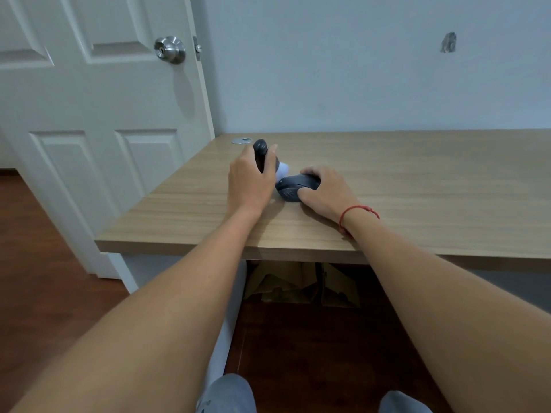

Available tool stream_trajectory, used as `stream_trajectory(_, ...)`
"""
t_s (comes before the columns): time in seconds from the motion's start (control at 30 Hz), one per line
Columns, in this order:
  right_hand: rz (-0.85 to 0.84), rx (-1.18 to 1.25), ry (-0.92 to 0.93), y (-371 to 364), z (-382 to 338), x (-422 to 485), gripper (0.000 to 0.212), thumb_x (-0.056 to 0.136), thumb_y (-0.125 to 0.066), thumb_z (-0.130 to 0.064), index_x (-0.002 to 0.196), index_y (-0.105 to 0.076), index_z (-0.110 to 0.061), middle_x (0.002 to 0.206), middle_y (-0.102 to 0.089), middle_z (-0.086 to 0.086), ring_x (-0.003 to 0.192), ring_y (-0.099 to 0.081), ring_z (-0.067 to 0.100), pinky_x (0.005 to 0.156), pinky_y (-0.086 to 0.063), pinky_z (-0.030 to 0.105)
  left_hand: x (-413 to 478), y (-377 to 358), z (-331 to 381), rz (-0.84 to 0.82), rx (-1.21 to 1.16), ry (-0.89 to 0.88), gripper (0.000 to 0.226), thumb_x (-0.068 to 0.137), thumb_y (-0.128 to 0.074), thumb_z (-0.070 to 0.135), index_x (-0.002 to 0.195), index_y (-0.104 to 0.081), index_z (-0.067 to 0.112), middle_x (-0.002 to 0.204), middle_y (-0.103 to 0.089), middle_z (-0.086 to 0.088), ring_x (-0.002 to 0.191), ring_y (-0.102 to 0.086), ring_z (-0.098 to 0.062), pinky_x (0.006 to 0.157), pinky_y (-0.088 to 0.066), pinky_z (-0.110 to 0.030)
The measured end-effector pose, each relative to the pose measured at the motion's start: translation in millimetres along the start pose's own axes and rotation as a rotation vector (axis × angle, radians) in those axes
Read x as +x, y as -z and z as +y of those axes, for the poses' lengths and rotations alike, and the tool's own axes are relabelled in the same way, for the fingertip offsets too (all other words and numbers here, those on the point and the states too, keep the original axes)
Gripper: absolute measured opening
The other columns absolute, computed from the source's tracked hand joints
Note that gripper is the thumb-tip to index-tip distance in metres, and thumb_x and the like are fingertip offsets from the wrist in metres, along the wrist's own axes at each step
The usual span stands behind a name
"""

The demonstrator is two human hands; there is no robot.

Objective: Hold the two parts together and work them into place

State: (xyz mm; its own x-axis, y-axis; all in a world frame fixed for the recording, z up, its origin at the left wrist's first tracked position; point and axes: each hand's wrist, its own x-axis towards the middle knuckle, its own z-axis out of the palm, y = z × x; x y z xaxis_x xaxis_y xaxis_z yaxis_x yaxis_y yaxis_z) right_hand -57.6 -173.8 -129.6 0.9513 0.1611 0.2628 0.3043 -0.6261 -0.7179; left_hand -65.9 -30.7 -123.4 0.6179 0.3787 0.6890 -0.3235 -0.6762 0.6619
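Door [89, 114] panels are filling the left side, with a metal knob [170, 50] high up, and the door's edge is standing just beside the left corner of the wooden table [417, 180]. Near that far left corner, a small round metal disc [241, 141] is lying flat on the tabletop, just beyond the left hand.

Moving to the right, the left hand [252, 181] is gripping a dark rounded object [261, 155], with the fingers and thumb curling around it and its top pointing up. A white piece [282, 169] is showing just behind this hand; I cannot tell what it is. Close beside it, the right hand [326, 192] is holding a dark computer mouse [298, 186] that is resting on the table, with the thumb on the near side and the fingers curling over the far side. A red string bracelet [357, 211] is sitting on the right wrist, which is lying near the front edge.

Further right, the tabletop is stretching wide toward the wall [357, 70]. Under the table, cardboard [298, 281] is sitting on the dark wooden floor [44, 263].
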Motion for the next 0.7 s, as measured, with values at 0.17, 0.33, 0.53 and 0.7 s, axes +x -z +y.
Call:
stream_trajectory(0.17, 0.0, -0.029, 0.01, -1, 1, 2, 0.051, 0.079, -0.059, -0.016, 0.13, -0.059, -0.018, 0.131, -0.061, 0.004, 0.121, -0.055, 0.023, 0.108, -0.041, 0.04, 1, 0, -9, -0.082, 0.158, 0.04, 0.034, 0.09, -0.053, 0.035, 0.071, -0.046, 0.008, 0.071, -0.057, -0.014, 0.07, -0.054, -0.032, 0.06, -0.037, -0.033)
stream_trajectory(0.33, 0.0, -0.009, 0.007, -1, 3, 3, 0.055, 0.078, -0.056, -0.011, 0.132, -0.059, -0.02, 0.134, -0.061, 0.002, 0.126, -0.054, 0.024, 0.111, -0.039, 0.04, -2, 3, 2, -0.006, 0.013, -0.034, 0.036, 0.092, -0.054, 0.033, 0.077, -0.053, 0.001, 0.071, -0.059, -0.013, 0.067, -0.054, -0.026, 0.061, -0.041, -0.035)
stream_trajectory(0.53, 0.128, -0.099, -0.035, 1, 2, -1, 0.06, 0.085, -0.045, -0.004, 0.143, -0.048, -0.021, 0.144, -0.054, 0.003, 0.131, -0.046, 0.031, 0.112, -0.029, 0.033, -2, 2, -3, -0.032, 0.103, -0.042, 0.036, 0.089, -0.056, 0.033, 0.068, -0.045, 0.006, 0.062, -0.05, -0.008, 0.059, -0.046, -0.026, 0.055, -0.035, -0.032)
stream_trajectory(0.7, 0.092, -0.018, -0.107, 4, -3, 0, 0.064, 0.091, -0.049, -0.043, 0.147, -0.039, -0.014, 0.149, -0.048, 0.006, 0.139, -0.041, 0.026, 0.117, -0.024, 0.04, 0, 1, 0, -0.007, -0.039, -0.01, 0.036, 0.091, -0.056, 0.033, 0.076, -0.053, 0.0, 0.066, -0.055, -0.009, 0.064, -0.049, -0.026, 0.062, -0.04, -0.034)
